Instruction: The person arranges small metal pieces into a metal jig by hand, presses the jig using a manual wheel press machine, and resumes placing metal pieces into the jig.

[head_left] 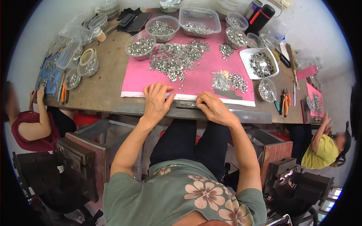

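Note:
My left hand rests on the front edge of a pink mat, fingers bent but apart and thumb out, with no object visible in it. To its right, my right hand is closed, fingers curled and thumb pressed in, at the right end of a small dark metal block on the table edge. What its fingertips hold, if anything, is hidden. Beyond my hands a wide heap of small shiny metal pieces covers the mat. Thin silvery pins and a smaller pile of metal pieces lie right of it.
Plastic tubs of metal pieces line the mat's far side. A white tray and a round tub stand right, near orange-handled pliers. Co-workers sit at both sides: one in red, one in yellow.

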The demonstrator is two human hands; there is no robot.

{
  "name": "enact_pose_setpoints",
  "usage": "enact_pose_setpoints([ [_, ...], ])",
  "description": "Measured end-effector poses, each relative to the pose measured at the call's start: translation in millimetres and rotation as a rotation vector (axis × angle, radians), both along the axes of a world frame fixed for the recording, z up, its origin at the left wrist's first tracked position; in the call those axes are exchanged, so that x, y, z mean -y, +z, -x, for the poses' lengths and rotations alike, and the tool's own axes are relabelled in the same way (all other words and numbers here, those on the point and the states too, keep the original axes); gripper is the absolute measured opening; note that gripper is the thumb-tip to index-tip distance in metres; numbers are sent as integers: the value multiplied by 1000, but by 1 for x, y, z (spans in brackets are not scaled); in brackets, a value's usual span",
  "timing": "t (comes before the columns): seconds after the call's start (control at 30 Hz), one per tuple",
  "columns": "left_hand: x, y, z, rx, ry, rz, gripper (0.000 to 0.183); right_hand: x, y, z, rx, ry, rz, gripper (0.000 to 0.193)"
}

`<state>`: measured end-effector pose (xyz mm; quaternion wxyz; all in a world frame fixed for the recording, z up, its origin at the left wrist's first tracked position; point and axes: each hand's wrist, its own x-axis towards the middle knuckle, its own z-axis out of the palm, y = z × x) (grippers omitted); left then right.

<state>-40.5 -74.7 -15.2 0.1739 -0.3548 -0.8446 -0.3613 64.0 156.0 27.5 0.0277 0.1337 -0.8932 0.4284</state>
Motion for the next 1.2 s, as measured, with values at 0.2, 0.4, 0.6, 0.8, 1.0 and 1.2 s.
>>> enact_pose_setpoints([
  [0.2, 1, 2, -5, -80, 27, 37, 12, -6, 8, 7, 119, 33, -78, 9],
  [0.4, 0, 1, -7, -59, 2, 15, 12, -2, 18, 14, 181, 29, -143, 13],
  [0.6, 0, -1, -8, -49, 29, 10, 11, -4, 13, 12, 154, 23, -135, 12],
  [0.8, 1, 1, -9, -48, 21, 10, 11, -4, 17, 16, 193, 32, -135, 15],
  [1.0, 0, -1, -8, -51, 18, 2, 10, -14, 10, 26, 189, 102, -172, 13],
  [1.2, 1, -2, -8, -55, 22, -8, 11, -17, 15, 33, 224, 176, -165, 12],
])
